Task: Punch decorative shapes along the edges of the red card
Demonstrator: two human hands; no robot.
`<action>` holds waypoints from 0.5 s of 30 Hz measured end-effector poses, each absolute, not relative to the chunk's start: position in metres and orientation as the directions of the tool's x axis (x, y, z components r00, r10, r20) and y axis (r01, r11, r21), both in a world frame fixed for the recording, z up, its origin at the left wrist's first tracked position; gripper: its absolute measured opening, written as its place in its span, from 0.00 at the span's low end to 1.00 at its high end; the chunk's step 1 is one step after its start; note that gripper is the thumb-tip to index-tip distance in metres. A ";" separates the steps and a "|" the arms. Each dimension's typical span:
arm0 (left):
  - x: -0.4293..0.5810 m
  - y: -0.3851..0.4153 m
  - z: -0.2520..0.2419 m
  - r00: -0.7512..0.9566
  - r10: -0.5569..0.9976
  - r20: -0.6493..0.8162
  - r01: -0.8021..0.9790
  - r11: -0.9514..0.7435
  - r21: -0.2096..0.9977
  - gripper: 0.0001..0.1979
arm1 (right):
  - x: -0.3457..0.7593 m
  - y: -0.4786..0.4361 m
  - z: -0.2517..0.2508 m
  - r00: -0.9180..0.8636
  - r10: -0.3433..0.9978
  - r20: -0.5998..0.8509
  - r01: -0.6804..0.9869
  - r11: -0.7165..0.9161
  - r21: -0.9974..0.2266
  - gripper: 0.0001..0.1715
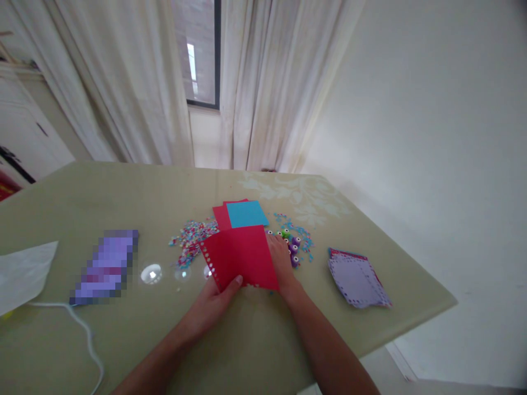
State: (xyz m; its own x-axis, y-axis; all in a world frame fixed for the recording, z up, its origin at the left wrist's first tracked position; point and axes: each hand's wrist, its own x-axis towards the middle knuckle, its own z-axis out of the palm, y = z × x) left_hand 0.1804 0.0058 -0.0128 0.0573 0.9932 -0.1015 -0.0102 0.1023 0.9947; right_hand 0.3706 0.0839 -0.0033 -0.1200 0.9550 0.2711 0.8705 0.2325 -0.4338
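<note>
Closest to us are two bare arms, the left arm (164,351) and the right arm (321,334), reaching over the pale green table (230,351). In the middle, between the hands, is a red sheet (242,258), tipped up above the table. The left hand (218,293) pinches its bottom edge, with the thumb on the front and the other fingers hidden behind. Little cut-out shapes run in a row down its left side. The right hand (283,266) is partly behind the sheet's right side, with its fingers by some small purple punches (295,249) and a green punch (285,233). I can't tell if it holds one of them.

It looks like this step is cutting shapes along the edge of the red sheet, with the right hand picking a punch. The next move seems to need a good grip on one punch, and a plain bit of edge held straight to slide into it.

Just past the red sheet lie more red sheets (220,217) with a blue sheet (247,214) on top. Tiny paper bits (193,238) are scattered on the left, and mostly blue bits (302,236) on the right. Farther right is a stack of light purple cards (356,278) with holes along the edges. Over on the left are a blurred-out purple thing (107,263), a white cord (88,334) and a white sheet (27,271). Behind the table hang cream curtains (123,82) by a window (197,49)
</note>
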 end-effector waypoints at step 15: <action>0.162 0.021 -0.001 -0.272 0.954 -0.126 -0.241 0.059 0.969 0.27 | 0.344 0.069 0.002 -0.111 0.990 -0.082 -0.261 -0.108 -0.959 0.22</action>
